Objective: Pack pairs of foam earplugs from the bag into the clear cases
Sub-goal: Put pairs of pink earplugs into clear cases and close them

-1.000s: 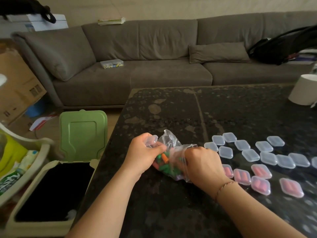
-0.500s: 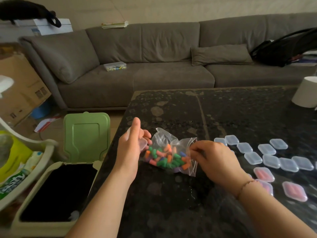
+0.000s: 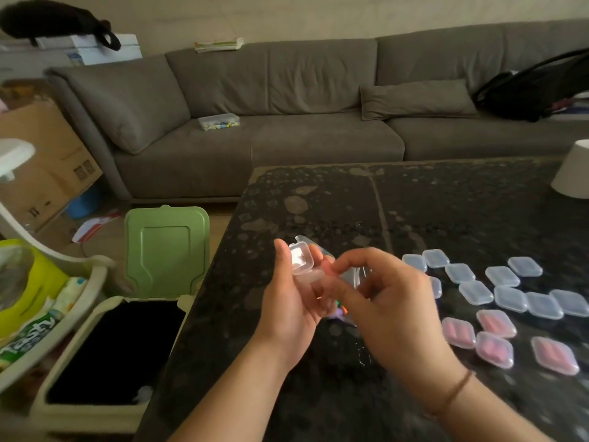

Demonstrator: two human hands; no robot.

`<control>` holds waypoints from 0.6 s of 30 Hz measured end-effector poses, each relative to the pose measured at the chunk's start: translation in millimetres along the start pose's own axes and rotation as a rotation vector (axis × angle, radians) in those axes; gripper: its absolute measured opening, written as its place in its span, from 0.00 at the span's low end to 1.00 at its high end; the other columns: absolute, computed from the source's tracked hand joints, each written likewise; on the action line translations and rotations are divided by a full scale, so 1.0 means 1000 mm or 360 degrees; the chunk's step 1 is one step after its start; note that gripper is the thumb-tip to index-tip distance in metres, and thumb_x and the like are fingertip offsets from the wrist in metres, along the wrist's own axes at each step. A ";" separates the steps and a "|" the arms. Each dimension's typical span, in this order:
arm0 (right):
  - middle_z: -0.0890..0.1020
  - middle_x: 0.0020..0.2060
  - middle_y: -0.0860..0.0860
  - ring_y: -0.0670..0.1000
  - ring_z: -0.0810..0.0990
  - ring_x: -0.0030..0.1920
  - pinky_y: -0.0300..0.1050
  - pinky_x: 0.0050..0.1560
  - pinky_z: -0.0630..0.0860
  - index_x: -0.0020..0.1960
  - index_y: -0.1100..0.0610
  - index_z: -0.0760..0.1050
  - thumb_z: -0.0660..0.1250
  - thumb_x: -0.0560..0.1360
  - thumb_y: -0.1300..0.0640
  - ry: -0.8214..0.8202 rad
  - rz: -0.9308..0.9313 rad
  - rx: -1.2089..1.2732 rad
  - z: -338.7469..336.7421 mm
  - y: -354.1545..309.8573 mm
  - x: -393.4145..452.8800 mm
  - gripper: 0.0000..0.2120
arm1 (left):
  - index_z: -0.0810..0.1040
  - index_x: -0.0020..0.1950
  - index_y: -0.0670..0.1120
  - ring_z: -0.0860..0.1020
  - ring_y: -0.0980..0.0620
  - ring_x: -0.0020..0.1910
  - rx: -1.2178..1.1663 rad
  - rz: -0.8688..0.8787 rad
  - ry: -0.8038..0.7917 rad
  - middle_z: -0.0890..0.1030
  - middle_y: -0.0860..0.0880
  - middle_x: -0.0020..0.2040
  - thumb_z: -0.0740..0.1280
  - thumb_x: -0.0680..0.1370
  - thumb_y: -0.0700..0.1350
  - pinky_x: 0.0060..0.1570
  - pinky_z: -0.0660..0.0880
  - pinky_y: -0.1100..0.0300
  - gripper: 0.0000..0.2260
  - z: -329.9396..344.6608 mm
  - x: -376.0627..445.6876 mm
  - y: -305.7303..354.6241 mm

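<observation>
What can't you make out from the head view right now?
- Bag of earplugs: mostly hidden behind both hands.
- Right hand: motion-blurred, fingertips unclear; can't tell if it pinches an earplug.
- Clear case in left hand: contents unreadable.
- White container: cut off by the right edge.

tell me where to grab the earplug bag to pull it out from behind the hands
Pinch the crumpled upper edge of the clear bag, coming from the far side of the table. That edge pokes up past the case held in the left hand; the right hand covers most of the rest. The soft film should gather easily, though its opening is hidden.
</observation>
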State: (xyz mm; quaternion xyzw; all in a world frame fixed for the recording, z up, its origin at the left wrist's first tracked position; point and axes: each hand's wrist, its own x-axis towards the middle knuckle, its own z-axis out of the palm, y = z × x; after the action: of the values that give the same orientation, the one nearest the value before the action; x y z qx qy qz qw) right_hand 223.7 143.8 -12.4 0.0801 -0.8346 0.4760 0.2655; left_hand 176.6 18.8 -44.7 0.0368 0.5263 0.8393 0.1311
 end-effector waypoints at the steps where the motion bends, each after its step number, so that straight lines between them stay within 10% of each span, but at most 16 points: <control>1: 0.76 0.30 0.36 0.42 0.75 0.28 0.29 0.27 0.67 0.42 0.43 0.79 0.74 0.69 0.48 0.0052 -0.0073 -0.0095 0.001 0.001 -0.001 0.05 | 0.77 0.50 0.45 0.80 0.42 0.49 0.0100 0.0042 0.0020 0.82 0.39 0.49 0.53 0.73 0.71 0.45 0.78 0.56 0.31 0.000 0.000 0.000; 8: 0.71 0.30 0.32 0.38 0.71 0.26 0.31 0.29 0.66 0.44 0.44 0.79 0.70 0.70 0.41 0.0011 -0.0227 -0.0303 0.000 0.004 -0.001 0.08 | 0.77 0.57 0.48 0.79 0.33 0.55 0.0705 0.0439 -0.0100 0.78 0.36 0.53 0.50 0.76 0.71 0.55 0.76 0.38 0.31 -0.005 0.004 0.002; 18: 0.75 0.38 0.32 0.34 0.72 0.30 0.28 0.31 0.65 0.45 0.41 0.80 0.70 0.68 0.38 -0.0198 -0.0203 -0.0488 0.004 0.007 -0.001 0.10 | 0.79 0.56 0.47 0.80 0.47 0.54 0.0392 0.0254 -0.0131 0.81 0.49 0.48 0.52 0.76 0.69 0.57 0.77 0.48 0.29 -0.011 0.008 -0.003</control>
State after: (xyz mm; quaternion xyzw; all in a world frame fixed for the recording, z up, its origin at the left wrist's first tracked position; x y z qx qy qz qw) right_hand 220.4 144.0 -19.8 0.1209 -0.9055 0.3193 0.2521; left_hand 166.9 12.2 -53.2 0.1288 0.6147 0.7741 0.0800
